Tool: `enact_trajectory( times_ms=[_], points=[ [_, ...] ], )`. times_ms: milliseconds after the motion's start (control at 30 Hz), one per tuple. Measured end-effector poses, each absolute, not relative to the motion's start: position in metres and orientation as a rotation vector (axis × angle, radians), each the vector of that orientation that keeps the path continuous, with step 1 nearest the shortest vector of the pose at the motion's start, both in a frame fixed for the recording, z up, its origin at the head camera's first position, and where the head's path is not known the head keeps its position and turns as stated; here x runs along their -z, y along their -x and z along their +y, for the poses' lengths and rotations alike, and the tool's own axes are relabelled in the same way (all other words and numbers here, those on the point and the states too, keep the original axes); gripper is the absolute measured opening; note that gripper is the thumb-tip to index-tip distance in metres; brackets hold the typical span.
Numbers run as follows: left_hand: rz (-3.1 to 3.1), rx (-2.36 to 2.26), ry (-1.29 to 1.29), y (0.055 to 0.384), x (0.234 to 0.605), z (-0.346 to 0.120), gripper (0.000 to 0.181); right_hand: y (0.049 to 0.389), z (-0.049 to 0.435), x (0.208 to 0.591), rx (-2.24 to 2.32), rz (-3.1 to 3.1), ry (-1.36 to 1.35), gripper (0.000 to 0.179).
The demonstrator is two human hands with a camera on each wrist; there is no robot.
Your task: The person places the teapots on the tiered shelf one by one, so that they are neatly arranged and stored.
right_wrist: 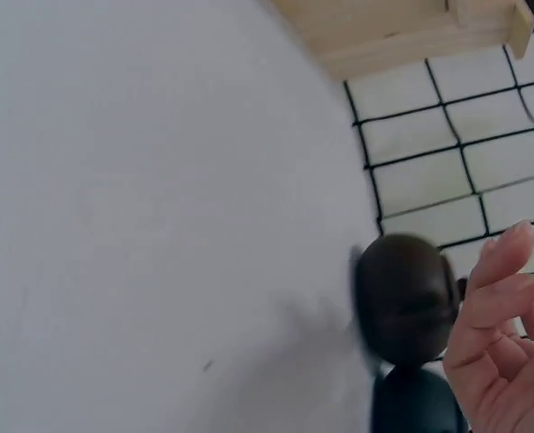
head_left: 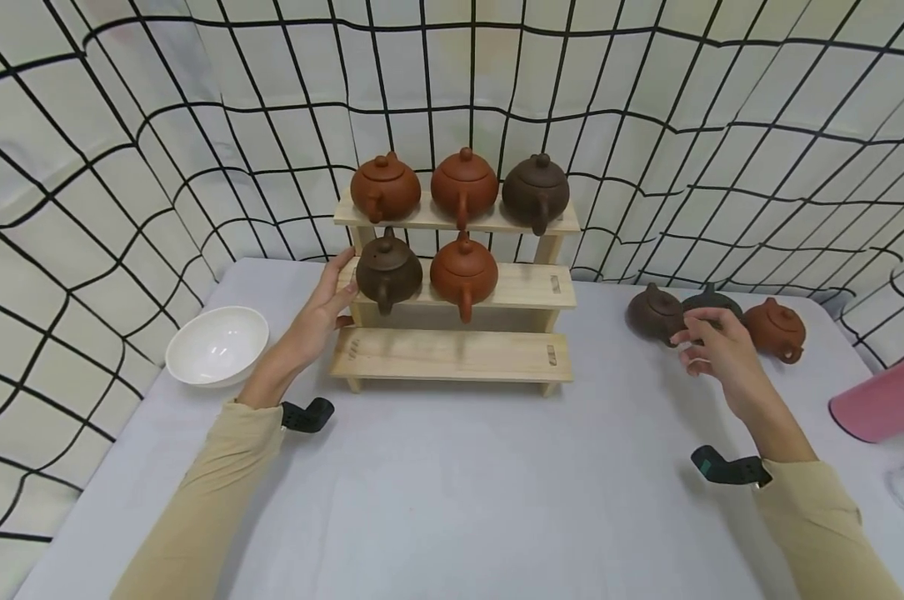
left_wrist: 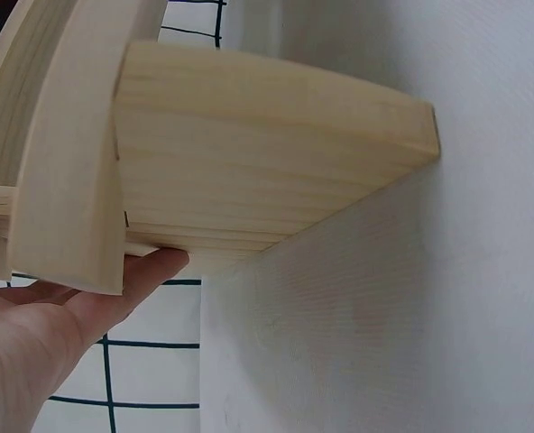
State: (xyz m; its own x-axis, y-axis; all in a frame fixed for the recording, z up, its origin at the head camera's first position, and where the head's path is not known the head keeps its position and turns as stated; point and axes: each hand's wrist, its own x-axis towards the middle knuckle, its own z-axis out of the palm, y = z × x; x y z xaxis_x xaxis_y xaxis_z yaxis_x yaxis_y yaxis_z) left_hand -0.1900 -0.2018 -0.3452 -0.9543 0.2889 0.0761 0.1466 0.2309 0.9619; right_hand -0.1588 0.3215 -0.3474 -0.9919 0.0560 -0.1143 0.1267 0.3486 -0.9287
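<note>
Left hand [head_left: 309,323] grips the wooden rack [head_left: 452,353]; relaxed, empty right hand [head_left: 724,358] partly hides a dark teapot [head_left: 712,298].

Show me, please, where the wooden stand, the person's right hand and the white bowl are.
Wooden stand [head_left: 452,353]: head view, on its bare lowest shelf.
Right hand [head_left: 725,358]: head view, on the middle of the hand.
White bowl [head_left: 217,343]: head view, on its bare inside.

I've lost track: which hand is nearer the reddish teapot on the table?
The right hand, just left of the reddish teapot in the head view; the left hand is farther away at the wooden stand.
</note>
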Motion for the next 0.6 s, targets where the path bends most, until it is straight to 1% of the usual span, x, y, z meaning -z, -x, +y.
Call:
enact_trajectory(
  times_ms=[133, 200, 400, 600],
  points=[
    [2.397, -1.815, -0.411, 0.189, 0.345, -0.203, 0.064, 0.160, 0.331, 0.362, 1.587, 2.533, -0.219, 0.044],
    [2.399, -1.813, -0.409, 0.189, 0.345, -0.204, 0.064, 0.161, 0.333, 0.367, 1.573, 2.487, -0.228, 0.050],
    [2.391, -1.823, -0.417, 0.190, 0.347, -0.203, 0.064, 0.165, 0.330, 0.378, 1.687, 2.335, -0.143, 0.052],
    [2.390, -1.818, -0.418, 0.191, 0.347, -0.201, 0.065, 0.169, 0.325, 0.381, 1.796, 2.223, -0.123, 0.046]
  ],
)
